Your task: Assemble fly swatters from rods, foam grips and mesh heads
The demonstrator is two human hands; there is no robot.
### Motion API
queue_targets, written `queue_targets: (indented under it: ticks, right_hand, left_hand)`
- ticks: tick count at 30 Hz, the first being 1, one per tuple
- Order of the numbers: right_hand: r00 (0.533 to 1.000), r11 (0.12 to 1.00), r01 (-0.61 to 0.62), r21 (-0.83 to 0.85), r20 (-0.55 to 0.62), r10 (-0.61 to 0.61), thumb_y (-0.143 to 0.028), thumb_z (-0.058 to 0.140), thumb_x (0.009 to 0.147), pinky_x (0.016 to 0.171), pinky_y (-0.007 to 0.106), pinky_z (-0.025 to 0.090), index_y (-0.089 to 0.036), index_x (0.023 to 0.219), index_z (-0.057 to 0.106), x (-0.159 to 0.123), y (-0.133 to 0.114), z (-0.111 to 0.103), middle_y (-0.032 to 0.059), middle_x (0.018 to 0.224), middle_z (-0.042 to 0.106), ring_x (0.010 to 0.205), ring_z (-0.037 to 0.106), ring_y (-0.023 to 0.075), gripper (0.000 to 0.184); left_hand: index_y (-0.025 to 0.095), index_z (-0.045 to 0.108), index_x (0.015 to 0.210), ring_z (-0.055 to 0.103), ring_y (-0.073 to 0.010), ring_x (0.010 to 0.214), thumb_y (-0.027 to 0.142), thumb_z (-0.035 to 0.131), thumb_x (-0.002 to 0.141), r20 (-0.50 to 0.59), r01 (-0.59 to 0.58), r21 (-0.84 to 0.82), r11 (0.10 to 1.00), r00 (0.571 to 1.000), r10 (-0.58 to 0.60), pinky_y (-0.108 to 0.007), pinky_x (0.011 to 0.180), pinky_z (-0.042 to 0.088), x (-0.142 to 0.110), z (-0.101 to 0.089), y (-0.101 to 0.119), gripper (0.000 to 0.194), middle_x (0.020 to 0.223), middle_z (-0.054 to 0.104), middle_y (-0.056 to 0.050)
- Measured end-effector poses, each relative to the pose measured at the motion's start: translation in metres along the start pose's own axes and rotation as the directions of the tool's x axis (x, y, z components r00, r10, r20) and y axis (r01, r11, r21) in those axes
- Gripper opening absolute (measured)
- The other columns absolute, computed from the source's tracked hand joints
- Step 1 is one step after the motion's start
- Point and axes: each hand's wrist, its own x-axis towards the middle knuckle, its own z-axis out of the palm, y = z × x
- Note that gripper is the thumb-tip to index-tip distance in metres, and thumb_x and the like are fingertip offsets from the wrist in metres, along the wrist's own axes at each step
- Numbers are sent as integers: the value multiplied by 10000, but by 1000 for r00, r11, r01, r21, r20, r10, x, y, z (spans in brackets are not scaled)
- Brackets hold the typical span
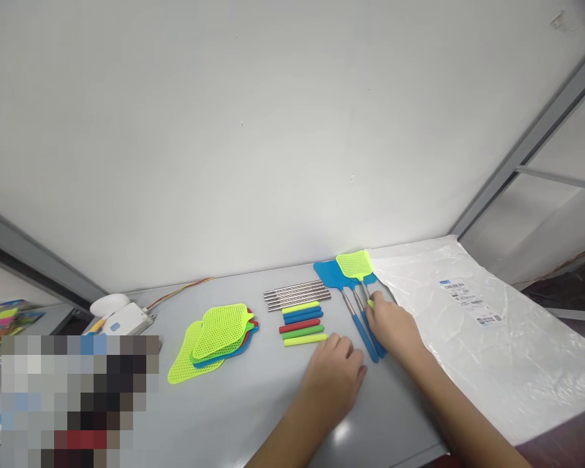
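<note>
Beside steel rods (297,296): right hand (392,325), grip narrow, at blue-handled fly swatter (368,338), hold unclear; left hand (332,380), grip wide, near foam sleeves (302,323). Swatter seemed light, springy; best taken by handle.

You have three assembled fly swatters (355,264), six foam grips (299,325) (two yellow, two blue, one red, one green), about six steel rods (297,294) and at least four loose mesh swatter heads (221,331), all in one stack whose overlap could hide more.
</note>
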Motion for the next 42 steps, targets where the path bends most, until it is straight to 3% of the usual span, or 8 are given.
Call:
queue_targets:
  ticks: [14, 18, 21, 24, 26, 29, 36, 42]
  right_hand:
    - [1000, 1000, 11, -5, -11, -11, -373, 323, 964, 592, 318, 394, -168, 1191, 453, -14, 0, 2, 114, 846, 700, 750, 675, 283, 333]
    - [994, 999, 18, 27, -105, -15, -381, 326, 966, 592, 315, 390, -172, 1211, 453, -21, -2, 3, 108, 886, 708, 769, 681, 278, 346]
    - [977, 989, 132, 63, -174, -119, -367, 355, 960, 610, 310, 398, -195, 1154, 509, -28, -12, 5, 87, 937, 709, 809, 678, 258, 301]
    - [933, 939, 337, 72, -160, -323, -338, 365, 956, 599, 290, 393, -225, 1060, 567, -30, -31, 5, 58, 1011, 698, 832, 664, 228, 253]
    - [879, 881, 469, 61, -130, -459, -322, 353, 960, 572, 276, 371, -231, 1011, 589, -25, -47, 2, 47, 983, 697, 792, 652, 211, 258]
    - [795, 794, 606, 55, -89, -601, -286, 348, 961, 571, 264, 354, -217, 932, 617, -3, -79, -6, 49, 894, 695, 746, 632, 192, 279]
    - [699, 697, 714, 74, -8, -715, -278, 422, 928, 655, 250, 390, -218, 923, 692, 72, -145, -7, 66, 971, 703, 867, 632, 194, 276]
    - [614, 619, 780, 92, 81, -785, -327, 487, 903, 650, 254, 404, -239, 929, 720, 91, -167, 2, 56, 966, 712, 837, 641, 197, 249]
  left_hand:
    - [190, 548, 1054, 489, -242, 929, 300, 522, 891, -12, 1, 27, 1000, 1000, -1, -380, 765, 395, 4, 6, 14, 198, 992, 556, -68]
    - [183, 571, 975, 496, -227, 912, 289, 497, 907, -24, -10, 16, 1000, 1000, 10, -366, 766, 407, -1, -12, 6, 146, 974, 570, -70]
    - [183, 589, 957, 501, -224, 933, 269, 464, 927, -77, 62, -11, 998, 995, -62, -365, 796, 410, -18, -41, -19, 154, 998, 588, -74]
    - [195, 601, 1014, 502, -235, 992, 270, 442, 939, -199, 217, -28, 976, 955, -219, -385, 854, 404, -51, -74, -60, 191, 1044, 599, -81]
    - [208, 597, 1055, 492, -250, 1048, 287, 450, 938, -314, 384, -9, 923, 876, -367, -406, 898, 389, -77, -92, -88, 204, 1094, 597, -82]
    - [227, 578, 1141, 472, -270, 1119, 320, 497, 917, -355, 540, 21, 842, 791, -498, -429, 923, 377, -110, -106, -116, 256, 1187, 587, -77]
    - [243, 535, 1204, 505, -260, 1171, 351, 490, 922, -263, 578, -36, 815, 781, -566, -470, 997, 305, -133, -99, -127, 305, 1223, 608, -72]
    - [245, 544, 1178, 539, -234, 1132, 290, 518, 908, -289, 580, -94, 810, 762, -579, -447, 1020, 295, -142, -92, -131, 275, 1180, 632, -56]
